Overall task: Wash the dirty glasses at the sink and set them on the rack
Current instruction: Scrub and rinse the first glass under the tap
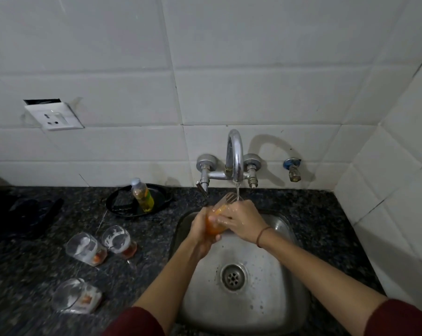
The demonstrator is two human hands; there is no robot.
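Observation:
Both hands hold one glass (216,220) with orange residue over the steel sink (285,282), tilted with its rim up under the running tap (234,156). My left hand (201,232) wraps the glass's base. My right hand (240,220) covers its upper side, fingers by the rim. Water falls from the spout onto the rim. Three more dirty glasses wait on the dark counter to the left: one (86,248) beside another (119,241), and a third (75,295) nearer me.
A bottle of yellow liquid (142,195) stands on a black round tray (115,204) behind the glasses. A dark cloth (28,214) lies at far left. A wall socket (53,116) sits above. A small valve (293,169) sticks out right of the tap.

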